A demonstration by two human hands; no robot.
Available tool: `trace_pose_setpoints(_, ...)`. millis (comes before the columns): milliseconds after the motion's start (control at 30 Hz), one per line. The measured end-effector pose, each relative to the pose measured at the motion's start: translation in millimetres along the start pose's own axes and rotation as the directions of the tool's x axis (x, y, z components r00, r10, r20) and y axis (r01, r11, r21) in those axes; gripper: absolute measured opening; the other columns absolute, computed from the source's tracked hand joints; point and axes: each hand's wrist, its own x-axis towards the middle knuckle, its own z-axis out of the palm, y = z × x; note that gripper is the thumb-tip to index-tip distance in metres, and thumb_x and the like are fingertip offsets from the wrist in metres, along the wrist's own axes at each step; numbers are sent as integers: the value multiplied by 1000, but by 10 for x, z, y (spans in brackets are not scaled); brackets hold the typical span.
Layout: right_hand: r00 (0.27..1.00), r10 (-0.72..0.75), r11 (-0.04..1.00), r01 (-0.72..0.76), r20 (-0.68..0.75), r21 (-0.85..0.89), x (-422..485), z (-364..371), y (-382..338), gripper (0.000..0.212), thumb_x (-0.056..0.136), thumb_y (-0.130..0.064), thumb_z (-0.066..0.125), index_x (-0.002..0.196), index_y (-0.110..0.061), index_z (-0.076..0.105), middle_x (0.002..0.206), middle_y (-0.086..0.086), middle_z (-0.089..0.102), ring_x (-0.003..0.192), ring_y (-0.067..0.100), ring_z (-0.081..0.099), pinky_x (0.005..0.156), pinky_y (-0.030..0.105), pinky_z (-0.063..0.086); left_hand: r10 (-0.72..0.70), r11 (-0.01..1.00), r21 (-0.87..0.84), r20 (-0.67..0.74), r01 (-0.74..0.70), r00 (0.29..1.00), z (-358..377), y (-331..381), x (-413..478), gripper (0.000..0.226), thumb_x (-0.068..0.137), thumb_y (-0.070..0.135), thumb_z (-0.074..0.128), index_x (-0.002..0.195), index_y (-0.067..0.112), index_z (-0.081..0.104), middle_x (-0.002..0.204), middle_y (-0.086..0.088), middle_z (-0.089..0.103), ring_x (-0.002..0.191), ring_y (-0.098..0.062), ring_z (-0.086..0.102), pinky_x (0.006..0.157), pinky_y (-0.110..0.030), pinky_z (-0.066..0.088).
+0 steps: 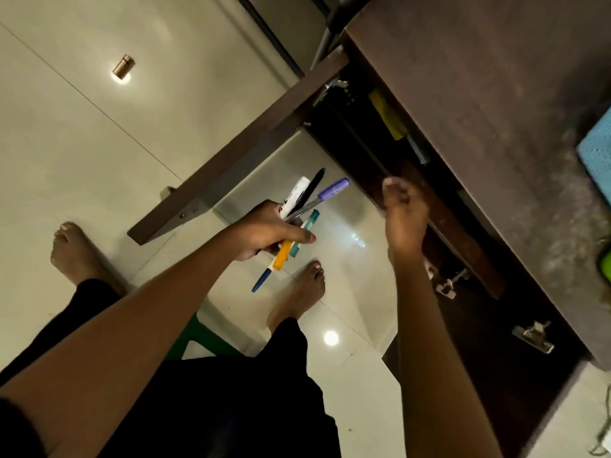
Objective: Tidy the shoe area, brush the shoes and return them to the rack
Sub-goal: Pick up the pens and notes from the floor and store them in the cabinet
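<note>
My left hand [264, 234] is shut on a bundle of pens and markers [305, 206]: a purple-capped pen, a black one, a white marker, a teal one and a yellow-and-blue one. My right hand [405, 216] hovers with fingers loosely curled and nothing in it, just in front of the open dark cabinet [380, 153]. No shoes or brush are visible.
The cabinet door [231, 153] stands swung open over the glossy tiled floor. Inside lie a yellow item [388, 115] and a grey stick. A small battery [123, 65] lies on the floor far left. A blue basket [598, 153] sits on the dark countertop. My bare feet stand below.
</note>
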Motion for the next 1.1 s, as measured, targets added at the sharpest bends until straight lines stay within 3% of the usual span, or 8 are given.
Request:
trace_pose_setpoints(100,945,147,978,-183,293,99,-423,67,202,17,92,-21,56,106,-12,62,84,-3,60,74,8,53,65,21,48,18,999,-48,66,-15,998,-36,15,-53,29,74,14,79,71,12,50,48,6,49,43,-9,51,50,-25,47)
trace_pose_setpoints(167,913,131,972,-194,386,129,-555,138,291,16,91,-18,57,105,-13,63,81,-1,62,72,10,53,66,22,47,20,1000,-16,84,-19,996,-84,-1,-64,29,73,15,79,76,8,51,48,7,51,44,-7,54,49,-24,47)
trace_pose_setpoints(267,882,152,966,-228,445,123,-684,253,299,13,88,-21,62,100,-17,68,81,-1,65,76,13,55,69,25,48,28,997,63,72,-32,997,-145,-109,-49,41,65,24,83,85,6,52,60,1,55,52,-10,58,53,-26,48)
trace_pose_setpoints(433,858,146,969,-225,493,105,-843,365,375,19,84,-22,67,97,-8,70,79,1,69,73,12,63,64,21,50,118,988,88,67,-124,991,-114,-283,-116,31,66,20,83,76,12,55,58,2,55,53,-11,58,52,-26,48)
trace_pose_setpoints(800,881,128,924,-273,455,269,-1009,262,186,19,95,-12,51,88,-13,68,74,5,62,70,14,53,62,21,48,116,992,-48,88,-112,989,30,-40,-395,22,74,10,77,73,8,56,50,5,54,46,-8,55,51,-25,50)
trace_pose_setpoints(933,935,149,939,-236,321,251,-834,308,135,25,98,-10,40,83,-14,59,76,6,56,70,15,54,61,24,47,132,984,-128,75,-122,988,7,-82,-251,17,71,12,79,70,8,62,57,-3,56,53,-15,55,56,-32,53)
trace_pose_setpoints(1000,953,207,884,-280,223,375,-692,301,119,22,99,-9,34,85,-12,51,76,9,55,67,18,55,61,27,50,136,969,-213,46,-123,990,-24,-123,-132,16,73,12,77,71,9,61,61,0,60,67,-16,61,62,-36,57)
trace_pose_setpoints(1100,900,368,689,-433,235,581,-550,264,112,22,100,-10,31,83,-9,45,68,10,52,59,21,53,55,31,52,111,920,-371,-50,-122,993,-50,-172,23,15,79,13,73,83,9,58,70,2,65,84,-16,64,58,-31,57)
